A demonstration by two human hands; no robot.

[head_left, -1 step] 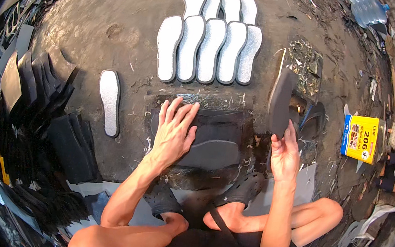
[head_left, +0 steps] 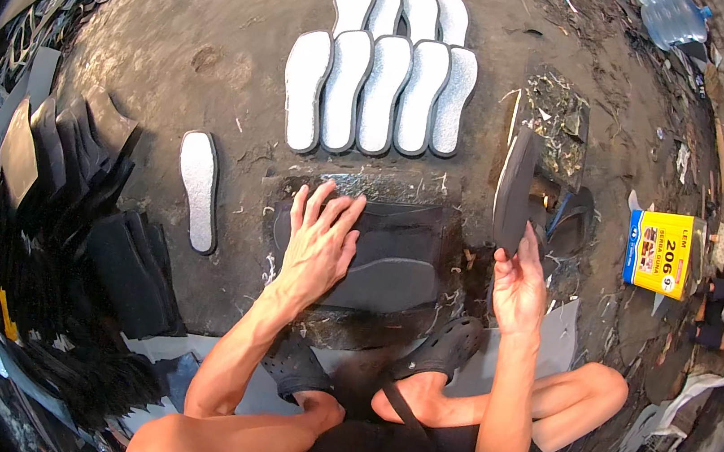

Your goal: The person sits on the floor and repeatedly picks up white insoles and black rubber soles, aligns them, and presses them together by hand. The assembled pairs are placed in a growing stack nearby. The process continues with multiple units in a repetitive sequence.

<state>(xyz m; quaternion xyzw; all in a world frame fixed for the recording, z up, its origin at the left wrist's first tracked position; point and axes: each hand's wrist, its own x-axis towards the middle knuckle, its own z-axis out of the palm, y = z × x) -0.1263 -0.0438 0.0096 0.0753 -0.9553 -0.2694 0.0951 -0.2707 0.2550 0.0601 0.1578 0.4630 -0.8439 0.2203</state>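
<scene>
My left hand (head_left: pixel 319 243) lies with fingers stretched on a black rubber-like sheet (head_left: pixel 390 293), which bears curved, sole-shaped outlines. Between the thumb and fingers of my right hand (head_left: pixel 520 286) is the lower end of a dark shoe sole (head_left: pixel 516 191), raised upright and tilted so that a pale edge shows on its left. Past the sheet, several soles with white, speckled faces and dark rims (head_left: pixel 385 93) lie in two overlapping rows. One more white-faced sole (head_left: pixel 197 192) lies apart to the left.
Stacks of black sheet pieces (head_left: pixel 127 265) fill the left side. At the right are a yellow and blue tin (head_left: pixel 659 253), a dark sandal (head_left: pixel 573 220) and a scrap-covered block (head_left: pixel 556 114). A clear plastic bottle (head_left: pixel 672 20) lies far right. My clogs (head_left: pixel 447 345) flank the near edge.
The sole in my right hand has turned slightly, showing more of its pale edge. My left hand stays on the sheet.
</scene>
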